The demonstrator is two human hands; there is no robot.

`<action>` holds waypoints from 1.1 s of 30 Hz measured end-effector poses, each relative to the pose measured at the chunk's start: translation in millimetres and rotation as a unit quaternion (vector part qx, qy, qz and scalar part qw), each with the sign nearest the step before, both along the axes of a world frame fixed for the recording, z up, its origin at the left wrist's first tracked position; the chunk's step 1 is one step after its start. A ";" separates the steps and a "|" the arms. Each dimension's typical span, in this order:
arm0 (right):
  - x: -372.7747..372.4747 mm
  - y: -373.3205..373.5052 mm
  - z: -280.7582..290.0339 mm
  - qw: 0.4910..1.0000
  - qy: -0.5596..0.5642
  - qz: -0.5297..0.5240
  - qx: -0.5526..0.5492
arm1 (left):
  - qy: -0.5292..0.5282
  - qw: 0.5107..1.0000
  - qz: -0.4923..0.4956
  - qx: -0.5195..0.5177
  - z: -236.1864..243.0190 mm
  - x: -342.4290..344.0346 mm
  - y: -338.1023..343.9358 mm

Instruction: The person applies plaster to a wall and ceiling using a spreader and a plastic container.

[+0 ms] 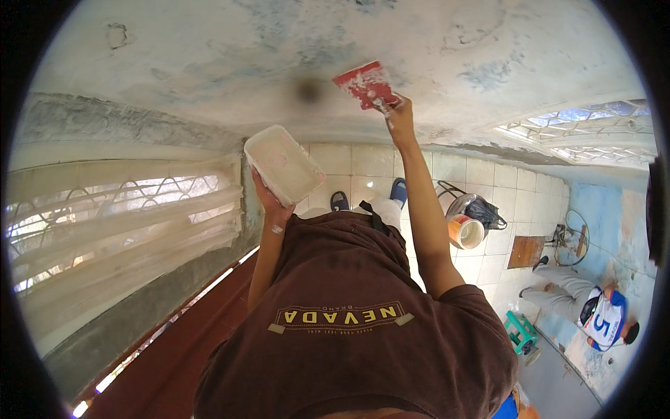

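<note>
My right hand (399,117) is raised toward the wall and closed round a red putty spreader (368,84) smeared with white filler. The spreader's wide edge is close to the patchy white wall (230,63); I cannot tell whether it touches. At my left, my left hand (272,199) grips the side of a shallow rectangular plastic tub (285,165), coated inside with pale filler. The tub is held tilted at waist height. White filler also marks my right fingers and left wrist.
Right of my feet, a round tub (466,232) stands on the tiled floor (500,183) by a black plastic bag (484,211). A green stool (520,331) and another person (593,307) are farther right. Slatted window (125,216) at left; grilled window (586,133) at right.
</note>
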State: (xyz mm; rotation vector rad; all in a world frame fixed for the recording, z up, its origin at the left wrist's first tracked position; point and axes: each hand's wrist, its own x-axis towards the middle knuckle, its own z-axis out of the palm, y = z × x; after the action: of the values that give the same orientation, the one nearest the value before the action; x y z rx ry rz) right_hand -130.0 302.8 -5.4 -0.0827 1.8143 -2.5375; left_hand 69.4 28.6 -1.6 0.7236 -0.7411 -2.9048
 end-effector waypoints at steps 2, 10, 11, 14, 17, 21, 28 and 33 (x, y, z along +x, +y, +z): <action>-10.7 9.8 -27.7 0.974 0.040 -0.014 0.224 | 0.004 1.000 0.012 -0.004 -1.3 -1.6 2.7; 15.2 193.4 -90.8 0.942 0.056 -0.322 0.080 | 0.030 0.999 0.025 0.020 -2.9 -14.6 45.4; 20.9 212.8 -108.0 0.943 0.058 -0.317 0.081 | 0.030 0.999 0.030 0.031 -3.1 -15.7 53.2; 40.3 271.4 -181.6 0.896 -0.233 -0.376 -0.046 | 0.029 0.998 0.025 0.052 6.8 -23.5 82.2; 47.4 230.2 -212.3 0.932 -0.258 -0.252 -0.030 | 0.042 0.998 0.038 0.042 11.2 -21.3 96.3; 26.3 142.2 -236.0 0.936 -0.321 -0.061 -0.128 | 0.070 0.995 0.052 0.044 15.2 -18.0 105.6; -40.0 24.1 -180.6 0.950 -0.269 0.027 -0.154 | 0.100 0.989 0.102 0.023 8.1 -0.9 101.8; -40.2 69.2 78.2 0.993 -0.020 0.095 -0.061 | 0.121 0.983 0.119 0.066 1.1 7.3 87.6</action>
State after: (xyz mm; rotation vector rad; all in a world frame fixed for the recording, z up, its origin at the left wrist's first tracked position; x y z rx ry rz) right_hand -170.2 372.0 72.8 -0.1947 1.5532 -2.4948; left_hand 76.7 116.3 -0.4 0.4216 -0.4086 -2.7720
